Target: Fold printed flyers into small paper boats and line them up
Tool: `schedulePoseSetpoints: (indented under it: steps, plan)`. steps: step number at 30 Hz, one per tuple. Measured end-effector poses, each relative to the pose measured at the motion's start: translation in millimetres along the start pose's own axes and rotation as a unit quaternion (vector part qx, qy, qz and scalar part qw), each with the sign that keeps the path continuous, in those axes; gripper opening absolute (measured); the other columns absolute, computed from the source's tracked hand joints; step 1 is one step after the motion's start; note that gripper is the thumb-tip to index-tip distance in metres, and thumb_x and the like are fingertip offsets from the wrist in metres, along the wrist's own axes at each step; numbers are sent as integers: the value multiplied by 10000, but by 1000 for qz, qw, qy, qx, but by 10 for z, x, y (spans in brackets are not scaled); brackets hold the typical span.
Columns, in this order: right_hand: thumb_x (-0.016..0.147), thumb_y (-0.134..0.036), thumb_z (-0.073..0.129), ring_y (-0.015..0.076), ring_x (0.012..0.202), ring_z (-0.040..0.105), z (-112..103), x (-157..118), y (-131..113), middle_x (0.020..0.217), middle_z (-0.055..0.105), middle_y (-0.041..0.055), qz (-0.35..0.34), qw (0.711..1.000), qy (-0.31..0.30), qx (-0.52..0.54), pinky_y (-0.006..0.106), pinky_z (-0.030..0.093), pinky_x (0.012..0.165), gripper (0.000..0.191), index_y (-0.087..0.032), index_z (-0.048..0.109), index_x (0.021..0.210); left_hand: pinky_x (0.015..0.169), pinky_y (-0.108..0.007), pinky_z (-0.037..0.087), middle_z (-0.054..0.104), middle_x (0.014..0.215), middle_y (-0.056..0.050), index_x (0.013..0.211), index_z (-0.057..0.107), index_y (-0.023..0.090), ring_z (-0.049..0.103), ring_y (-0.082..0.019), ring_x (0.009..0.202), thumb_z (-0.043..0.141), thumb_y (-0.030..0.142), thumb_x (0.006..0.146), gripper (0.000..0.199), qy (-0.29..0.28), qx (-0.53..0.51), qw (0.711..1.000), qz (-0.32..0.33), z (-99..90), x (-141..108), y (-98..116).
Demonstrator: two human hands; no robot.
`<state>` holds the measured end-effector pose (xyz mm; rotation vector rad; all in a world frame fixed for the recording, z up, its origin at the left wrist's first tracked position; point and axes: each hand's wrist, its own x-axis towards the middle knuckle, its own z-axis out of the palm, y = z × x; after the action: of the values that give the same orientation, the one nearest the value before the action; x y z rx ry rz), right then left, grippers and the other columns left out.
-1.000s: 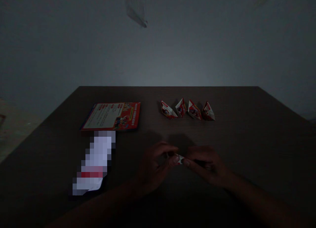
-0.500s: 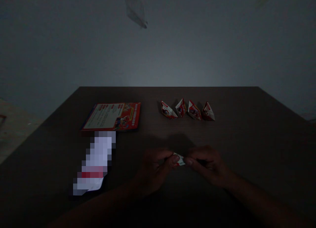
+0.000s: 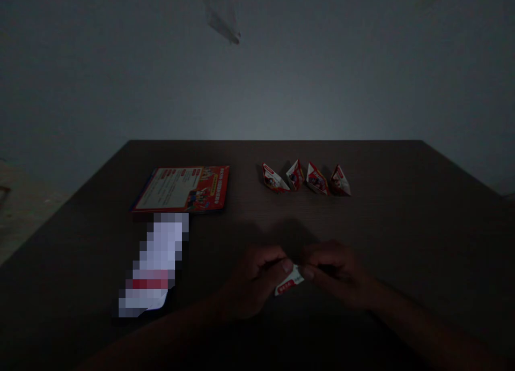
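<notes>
Between my two hands is a small folded piece of printed paper point(image 3: 290, 283), white with a red strip along its lower edge. My left hand point(image 3: 257, 280) pinches it from the left, thumb on top. From the right, the thumb and fingers of my right hand point(image 3: 338, 269) close on its other edge. Fingers cover much of the paper's upper part. Beyond my hands stands a row of several folded paper boats point(image 3: 316, 179) in red and white print.
On the left of the dark wooden table point(image 3: 386, 221) lies a red printed booklet or stack of sheets point(image 3: 216, 193). Nearer me is a lit phone point(image 3: 159, 258), its screen blurred out. A pale wall point(image 3: 322, 65) rises behind, with a clear plastic bag point(image 3: 222, 14) hanging there.
More of the paper now shows below my fingers, its red lettered strip angled down toward me. My left thumb has shifted slightly down. The boats, booklet and phone stay put.
</notes>
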<state>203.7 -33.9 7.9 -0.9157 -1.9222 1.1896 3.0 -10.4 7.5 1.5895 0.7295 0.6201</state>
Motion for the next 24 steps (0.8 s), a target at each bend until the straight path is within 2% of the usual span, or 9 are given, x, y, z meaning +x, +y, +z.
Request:
schedulePoseSetpoints:
  steps: [4, 9, 11, 15, 18, 24]
  plan:
    - [884, -243, 512, 64, 495, 310, 8, -4, -7, 562, 341, -64, 35, 999, -28, 29, 194, 249, 460, 242, -156, 496, 660, 475, -198, 239, 361, 522, 61, 602, 489, 140, 336, -67, 496, 475, 315, 876, 325, 0, 21, 1000, 10, 5, -4, 31]
    - [885, -221, 504, 68, 514, 348, 5, -11, -35, 574, 389, -51, 28, 999, 19, -10, 195, 277, 487, 230, -148, 512, 667, 494, -196, 251, 364, 566, 60, 650, 479, 150, 351, -76, 534, 452, 378, 891, 333, 14, 25, 999, -18, 21, 2, -31]
    - [890, -228, 497, 68, 517, 351, 1, -10, -28, 579, 395, -50, 18, 999, 29, -13, 195, 281, 492, 231, -150, 512, 673, 491, -202, 237, 333, 552, 63, 619, 441, 156, 334, -73, 519, 411, 387, 910, 373, 6, 52, 999, -2, 13, 4, -39]
    - [913, -283, 471, 66, 492, 319, 4, -1, -22, 562, 352, -62, 40, 999, -6, 13, 187, 266, 463, 281, -160, 491, 661, 489, -205, 227, 315, 537, 65, 598, 411, 159, 324, -68, 501, 404, 366, 916, 379, 4, 82, 996, 32, -1, 4, -3]
    - [925, -316, 452, 68, 476, 332, 13, 1, -43, 541, 359, -62, 56, 998, -16, 25, 190, 273, 456, 319, -165, 477, 645, 483, -200, 232, 310, 536, 66, 593, 419, 159, 310, -70, 499, 418, 368, 911, 381, 12, 66, 998, 21, 9, 7, 13]
    - [930, -315, 450, 69, 475, 362, 12, -7, -43, 534, 404, -51, 57, 998, 13, 19, 195, 279, 456, 327, -156, 506, 650, 465, -198, 240, 352, 547, 58, 621, 458, 156, 325, -78, 503, 420, 438, 894, 394, 21, 20, 999, -17, 31, 18, -6]
